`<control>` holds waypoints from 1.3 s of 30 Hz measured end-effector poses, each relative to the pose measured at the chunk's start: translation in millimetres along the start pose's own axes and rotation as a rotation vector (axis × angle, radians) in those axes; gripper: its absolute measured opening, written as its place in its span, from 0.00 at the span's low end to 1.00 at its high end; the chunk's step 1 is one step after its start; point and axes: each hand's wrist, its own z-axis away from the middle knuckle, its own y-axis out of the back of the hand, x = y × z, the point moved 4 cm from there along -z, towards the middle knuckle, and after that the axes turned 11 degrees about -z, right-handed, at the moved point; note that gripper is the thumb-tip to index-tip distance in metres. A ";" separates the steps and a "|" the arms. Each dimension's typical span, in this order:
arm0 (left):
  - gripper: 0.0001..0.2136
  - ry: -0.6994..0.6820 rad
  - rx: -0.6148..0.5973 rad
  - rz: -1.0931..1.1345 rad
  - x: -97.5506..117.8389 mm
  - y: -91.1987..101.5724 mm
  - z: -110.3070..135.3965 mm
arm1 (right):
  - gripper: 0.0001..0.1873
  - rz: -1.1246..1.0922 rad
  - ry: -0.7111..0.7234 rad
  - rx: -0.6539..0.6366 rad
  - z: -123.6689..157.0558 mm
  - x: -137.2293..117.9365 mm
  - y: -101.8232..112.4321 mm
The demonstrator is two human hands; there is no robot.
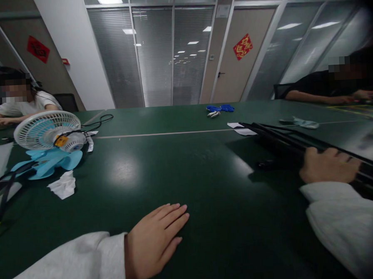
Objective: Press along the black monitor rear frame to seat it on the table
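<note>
My left hand (156, 239) lies flat, palm down, on the dark green table (188, 172), fingers stretched out together and holding nothing. My right hand (328, 165) is curled around a long black folded tripod-like object (277, 141) that lies along the table at the right, its legs pointing away from me. Both arms wear light grey sleeves.
A small white and blue desk fan (48, 136) with a cable stands at the left, crumpled white paper (64, 185) beside it. Blue items (219, 109) and white paper scraps (242, 128) lie farther back. Two other people sit at the far left and far right.
</note>
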 end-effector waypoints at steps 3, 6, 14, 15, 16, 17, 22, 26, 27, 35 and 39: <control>0.25 0.012 -0.005 0.010 -1.1 -0.3 -0.9 | 0.22 -0.007 0.018 -0.002 0.1 4.5 -0.2; 0.25 0.001 -0.021 0.017 -1.1 -0.7 -1.4 | 0.22 -0.048 0.045 -0.023 -0.1 9.5 -1.1; 0.25 -0.004 -0.028 0.020 -0.8 1.1 -2.3 | 0.21 -0.169 0.045 -0.001 1.8 26.8 11.6; 0.25 -0.004 -0.030 0.020 -1.0 0.7 -2.2 | 0.20 -0.182 0.045 0.014 2.4 27.2 16.6; 0.25 -0.003 -0.033 0.020 -1.2 0.2 -2.1 | 0.20 -0.195 0.050 0.028 3.0 26.7 22.4; 0.25 -0.001 -0.035 0.019 -1.4 -0.2 -2.0 | 0.20 -0.209 0.061 0.043 3.7 25.4 28.8; 0.25 0.007 -0.051 0.007 -1.2 0.1 -1.4 | 0.20 -0.300 0.171 0.152 9.2 7.6 67.0; 0.25 0.004 -0.056 0.004 -0.4 4.0 -1.6 | 0.20 -0.405 0.306 0.275 20.1 -17.8 97.7; 0.25 0.001 -0.056 0.002 -0.1 4.9 -1.7 | 0.19 -0.435 0.347 0.308 24.1 -25.2 105.0; 0.26 -0.007 -0.014 -0.045 1.6 3.8 -0.5 | 0.13 -0.676 0.701 0.515 76.6 -77.9 177.3; 0.25 -0.092 0.136 -0.171 5.9 4.7 -1.3 | 0.11 -0.796 0.846 0.524 107.8 -95.0 210.0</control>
